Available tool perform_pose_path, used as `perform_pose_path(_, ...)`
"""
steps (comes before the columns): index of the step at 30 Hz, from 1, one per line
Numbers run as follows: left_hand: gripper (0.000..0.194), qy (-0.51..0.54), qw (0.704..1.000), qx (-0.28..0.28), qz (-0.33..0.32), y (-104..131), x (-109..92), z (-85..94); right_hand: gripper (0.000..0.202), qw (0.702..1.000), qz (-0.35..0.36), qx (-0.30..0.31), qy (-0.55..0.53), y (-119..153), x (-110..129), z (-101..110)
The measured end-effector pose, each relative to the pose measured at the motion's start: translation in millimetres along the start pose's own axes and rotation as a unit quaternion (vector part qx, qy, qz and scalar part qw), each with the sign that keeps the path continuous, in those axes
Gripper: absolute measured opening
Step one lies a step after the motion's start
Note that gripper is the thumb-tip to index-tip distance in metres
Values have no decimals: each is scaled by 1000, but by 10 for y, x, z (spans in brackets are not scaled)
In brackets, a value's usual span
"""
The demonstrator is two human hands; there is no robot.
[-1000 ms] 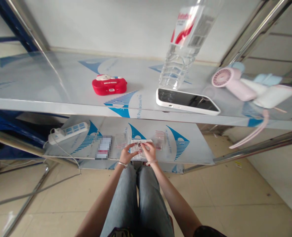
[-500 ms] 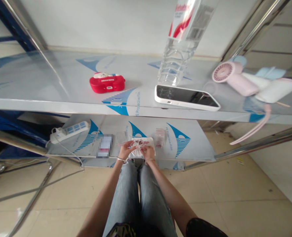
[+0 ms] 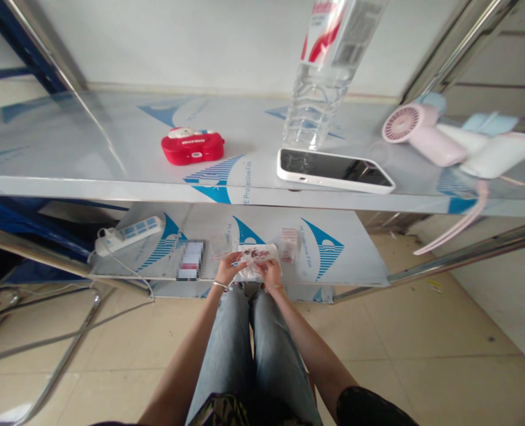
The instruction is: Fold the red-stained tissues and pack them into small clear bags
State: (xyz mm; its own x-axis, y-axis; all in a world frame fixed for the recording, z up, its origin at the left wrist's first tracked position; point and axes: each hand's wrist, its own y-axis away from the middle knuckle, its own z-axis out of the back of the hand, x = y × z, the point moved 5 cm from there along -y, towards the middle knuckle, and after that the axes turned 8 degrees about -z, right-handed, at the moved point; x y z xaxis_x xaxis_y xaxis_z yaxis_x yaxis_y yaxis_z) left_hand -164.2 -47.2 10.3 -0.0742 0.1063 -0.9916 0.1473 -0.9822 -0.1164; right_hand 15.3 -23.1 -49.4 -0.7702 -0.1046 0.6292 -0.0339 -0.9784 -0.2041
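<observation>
On the lower shelf, my left hand (image 3: 228, 270) and my right hand (image 3: 271, 276) work close together over a white tray or sheet (image 3: 272, 251). Small dark red and pink pieces (image 3: 254, 254) are scattered on it, too small to name. Shiny clear plastic, which looks like a small bag (image 3: 247, 273), stretches between my hands, and the fingertips of both pinch its sides. Left of the tray lies another clear packet (image 3: 220, 245). Close on the right is a clear packet with pink stripes (image 3: 288, 244).
A lit phone (image 3: 191, 259) and a white power strip (image 3: 131, 234) lie left on the lower shelf (image 3: 355, 254). Above, the upper shelf (image 3: 124, 136) carries a red case (image 3: 193, 148), a water bottle (image 3: 318, 89), a white-cased phone (image 3: 335, 170) and a pink handheld fan (image 3: 426, 133).
My right hand has shifted slightly to the right, away from the left. More clear plastic shows between the hands. The camera view has moved a little.
</observation>
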Motion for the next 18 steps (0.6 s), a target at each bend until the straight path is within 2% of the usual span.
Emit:
perform_pose_path(4, 49, -21, 1000, 6, -14, 11, 13, -5, 20, 999, -3, -24, -31, -12, 12, 38)
perform_pose_path(7, 49, -50, 999, 13, -15, 15, 35, 7, 21, 991, -20, -78, -108, -76, 132, 207)
perform_pose_path(9, 49, -71, 997, 22, -25, 14, 37, 14, 22, 982, -7, -97, -165, -127, 307, 363)
perform_pose_path(14, 51, -95, 994, 26, -45, 9, 26, 23, 19, 973, 57, -44, -217, -172, 804, 650)
perform_pose_path(16, 52, -102, 993, 26, -49, 7, 16, 21, 17, 976, 81, -16, -200, -149, 894, 665)
perform_pose_path(18, 52, -110, 992, 28, -50, 4, 7, 21, 17, 980, 80, -8, -184, -135, 865, 630)
